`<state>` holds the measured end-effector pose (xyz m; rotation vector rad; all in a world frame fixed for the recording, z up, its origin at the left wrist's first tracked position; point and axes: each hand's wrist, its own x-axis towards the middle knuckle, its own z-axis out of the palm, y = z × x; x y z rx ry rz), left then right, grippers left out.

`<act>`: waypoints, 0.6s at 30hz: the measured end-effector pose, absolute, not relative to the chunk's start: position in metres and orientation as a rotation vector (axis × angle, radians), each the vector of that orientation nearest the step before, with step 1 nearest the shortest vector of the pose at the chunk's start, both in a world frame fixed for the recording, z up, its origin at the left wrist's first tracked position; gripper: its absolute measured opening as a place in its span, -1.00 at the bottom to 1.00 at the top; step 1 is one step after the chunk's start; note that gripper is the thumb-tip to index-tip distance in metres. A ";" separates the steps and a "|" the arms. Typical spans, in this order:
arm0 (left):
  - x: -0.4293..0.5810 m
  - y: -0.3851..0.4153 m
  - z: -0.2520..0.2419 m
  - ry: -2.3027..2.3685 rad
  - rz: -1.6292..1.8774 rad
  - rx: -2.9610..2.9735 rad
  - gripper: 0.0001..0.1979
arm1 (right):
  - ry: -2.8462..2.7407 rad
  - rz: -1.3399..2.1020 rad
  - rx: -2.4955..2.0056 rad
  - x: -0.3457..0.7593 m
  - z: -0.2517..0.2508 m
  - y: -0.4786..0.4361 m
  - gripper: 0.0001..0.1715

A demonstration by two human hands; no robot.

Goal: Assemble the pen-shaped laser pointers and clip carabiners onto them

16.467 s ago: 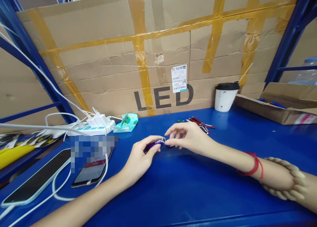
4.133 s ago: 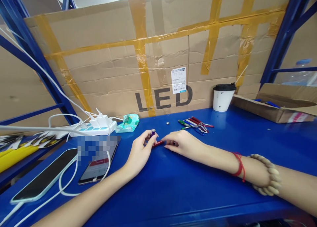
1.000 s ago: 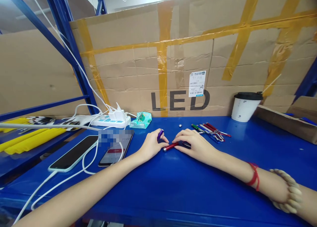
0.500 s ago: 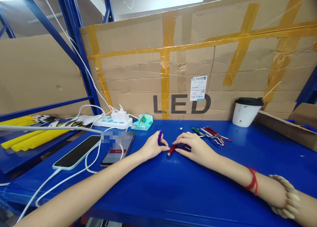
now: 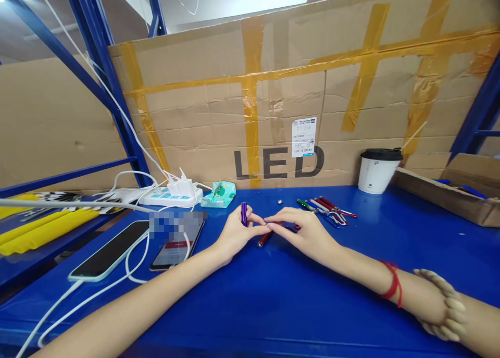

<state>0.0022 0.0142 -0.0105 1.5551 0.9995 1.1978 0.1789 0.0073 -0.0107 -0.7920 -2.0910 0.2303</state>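
We find the scene bright, palest at the ceiling (image 5: pixel 234 1) above the cardboard (image 5: pixel 187 123). Tape (image 5: pixel 250 108) across it catches glare. Wide-angle stretch splays the shelf posts (image 5: pixel 88 29) beside it; pixel blocks mask part of a phone (image 5: pixel 174 251) below its left.

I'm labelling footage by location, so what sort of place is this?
Probably a workbench in a storeroom or workshop. Blue metal shelving frames the spot, a taped cardboard panel printed "LED" stands behind, and a power strip with cables sits on the blue surface.
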 end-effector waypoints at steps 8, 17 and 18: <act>0.005 0.008 -0.008 0.890 1.208 1.315 -0.53 | -1.828 0.808 -0.884 0.173 -0.008 0.001 -0.71; 0.007 0.004 -0.007 0.819 1.161 1.235 -0.52 | -1.779 0.793 -0.854 0.172 -0.011 0.005 -0.68; 0.007 0.004 -0.007 0.815 1.163 1.244 -0.53 | -1.790 0.778 -0.853 0.173 -0.011 0.005 -0.69</act>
